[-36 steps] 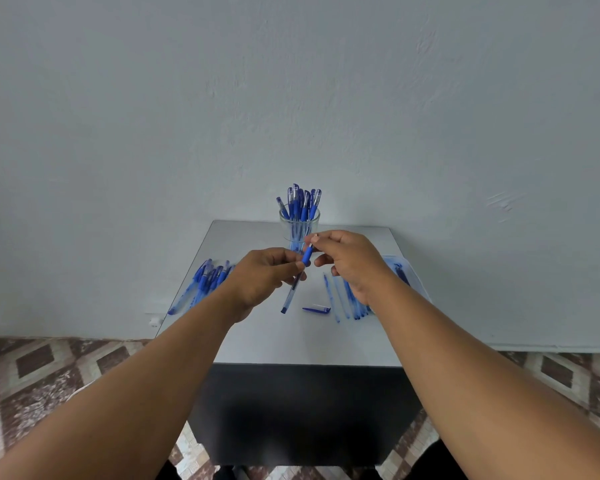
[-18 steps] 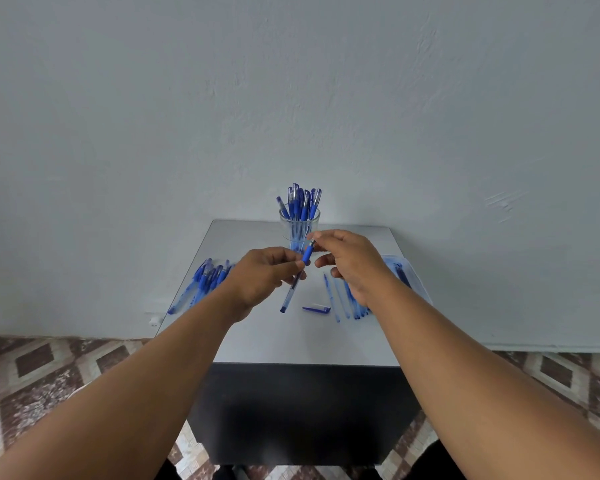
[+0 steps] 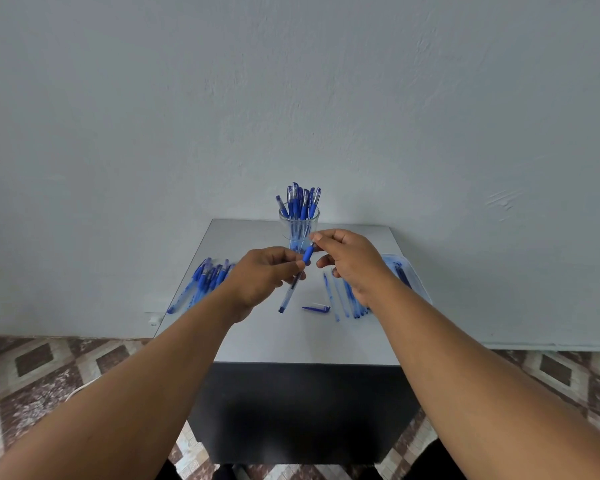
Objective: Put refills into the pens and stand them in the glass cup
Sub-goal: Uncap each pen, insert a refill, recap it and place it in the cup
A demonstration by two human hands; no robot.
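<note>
Pale grey plaster wall rises behind a small grey tabletop [image 3: 257, 341] that stands on a patterned tile floor [image 3: 32, 368]. Both forearms reach out over it and meet above its middle. The left hand [image 3: 262, 277], knuckles up, has its fingers curled round the clear barrel of a pen [image 3: 293, 284] — the pen slants from its blue end plug low and near, up to its blue grip. The right hand [image 3: 349, 261] pinches the pen's tip end between thumb and forefinger, the other fingers loosely bent below. Any print on the barrel is too small to read. Just beyond the two hands stands the glass cup [image 3: 299, 230], holding a bunch of capped blue pens [image 3: 300, 202] upright. A loose blue cap [image 3: 316, 308] lies on the tabletop below the right hand, near thin refills [image 3: 331, 296] lying side by side — partly hidden by that wrist. More pens [image 3: 205, 277] lie heaped at the left edge, and a clear tray [image 3: 407, 275] sits at the right.
</note>
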